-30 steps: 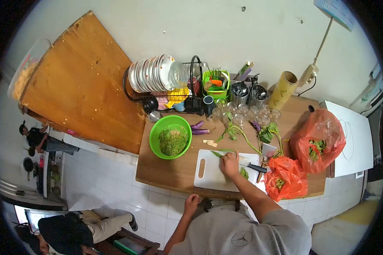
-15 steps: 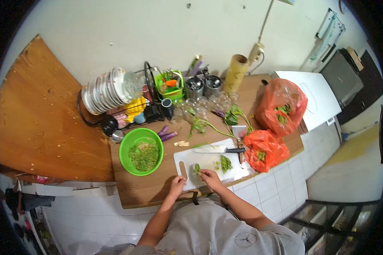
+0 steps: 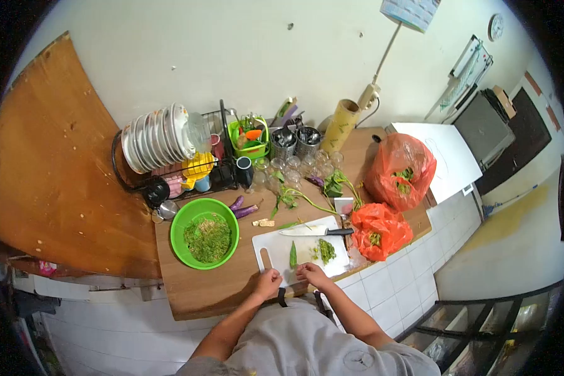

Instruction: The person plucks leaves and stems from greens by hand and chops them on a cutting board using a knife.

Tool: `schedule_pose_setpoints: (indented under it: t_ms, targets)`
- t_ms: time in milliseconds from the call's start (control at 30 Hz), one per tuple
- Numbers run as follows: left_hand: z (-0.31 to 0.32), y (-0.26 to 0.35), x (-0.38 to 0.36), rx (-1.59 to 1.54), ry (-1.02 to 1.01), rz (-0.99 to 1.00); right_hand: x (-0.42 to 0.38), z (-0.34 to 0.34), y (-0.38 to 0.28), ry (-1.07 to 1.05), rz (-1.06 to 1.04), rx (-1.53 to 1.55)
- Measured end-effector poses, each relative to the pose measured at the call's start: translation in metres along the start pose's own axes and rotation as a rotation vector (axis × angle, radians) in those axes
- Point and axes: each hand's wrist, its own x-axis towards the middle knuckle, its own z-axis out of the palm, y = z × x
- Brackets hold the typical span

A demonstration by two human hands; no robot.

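My left hand (image 3: 268,283), fingers curled, is at the near left edge of the white cutting board (image 3: 265,241); anything inside it is hidden. My right hand (image 3: 311,274) is over the board's near edge with its fingers drawn together, and what they pinch is too small to make out. A long green vegetable piece (image 3: 293,255) lies on the board just beyond its fingertips. Chopped greens (image 3: 325,251) form a small pile further right. Across the board's far side lies a knife (image 3: 316,231), its black handle to the right.
A green basin (image 3: 175,241) of chopped greens stands left, near purple eggplants (image 3: 245,211). Leafy stems (image 3: 313,200) and glasses (image 3: 292,164) are behind the board. Two red plastic bags (image 3: 382,229) are right. A dish rack (image 3: 222,135) with plates stands back left.
The green piece between my right fingers now lies on the board, and my right hand has drawn back toward me. The camera view has shifted.
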Motion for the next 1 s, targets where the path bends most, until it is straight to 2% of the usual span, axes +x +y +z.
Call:
schedule_pose_setpoints:
  t_ms: [67,167,300,367,433,500,533,567,600,633,667,700,733,767,800,867,900,933,967,1000]
  targets:
    - [-0.003,0.006,0.0,0.116,-0.047,0.108,0.006,-0.007,-0.015,0.042,-0.095,-0.011]
    - [-0.01,0.017,0.002,0.196,-0.098,0.058,0.036,-0.018,-0.024,0.031,-0.105,-0.089]
    - [-0.01,0.005,0.003,0.084,-0.109,0.052,0.074,-0.021,-0.061,0.254,-0.387,-0.817]
    - [-0.016,0.025,-0.001,0.141,-0.081,0.025,0.077,-0.019,-0.089,0.278,-0.41,-0.921]
    - [-0.02,0.031,-0.003,0.06,-0.089,0.001,0.083,-0.012,-0.114,0.284,-0.443,-1.042]
    - [-0.028,0.047,-0.013,0.141,-0.079,0.01,0.085,0.004,-0.128,0.263,-0.365,-1.131]
    - [-0.034,0.059,-0.01,0.231,-0.091,0.022,0.092,0.003,-0.126,0.202,-0.524,-1.403]
    - [-0.034,0.053,-0.01,0.277,-0.065,0.086,0.121,-0.005,-0.102,0.28,-0.56,-1.282]
    - [-0.036,0.059,-0.013,0.229,-0.059,0.061,0.101,0.007,-0.124,0.216,-0.377,-1.254]
    - [-0.04,0.068,-0.015,0.183,-0.058,0.042,0.115,0.005,-0.112,0.306,-0.418,-1.176]
    - [-0.04,0.066,-0.011,0.219,-0.055,0.054,0.159,-0.015,-0.081,0.211,-0.423,-1.176]
    - [-0.037,0.055,-0.009,0.256,-0.057,0.064,0.174,-0.019,-0.068,0.226,-0.586,-1.13]
    - [-0.029,0.044,-0.005,0.317,-0.019,0.038,0.171,-0.018,-0.076,0.218,-0.478,-1.236]
    - [-0.024,0.036,-0.003,0.23,0.007,0.046,0.165,-0.015,-0.081,0.207,-0.358,-1.337]
    - [-0.021,0.033,-0.001,0.267,0.04,0.044,0.166,-0.019,-0.082,0.218,-0.353,-1.332]
    - [-0.01,0.023,0.003,0.292,0.053,0.034,0.168,-0.031,-0.079,0.144,-0.57,-1.457]
    - [0.001,0.0,0.015,0.355,0.036,0.083,0.155,-0.031,-0.084,0.145,-0.546,-1.457]
    - [0.016,-0.016,0.014,0.413,0.014,0.127,0.134,-0.028,-0.096,0.216,-0.52,-1.315]
    - [0.018,-0.006,0.01,0.468,0.032,0.154,0.117,-0.028,-0.099,0.283,-0.483,-1.17]
    - [0.013,0.019,0.004,0.49,0.046,0.183,0.118,-0.038,-0.087,0.315,-0.557,-1.106]
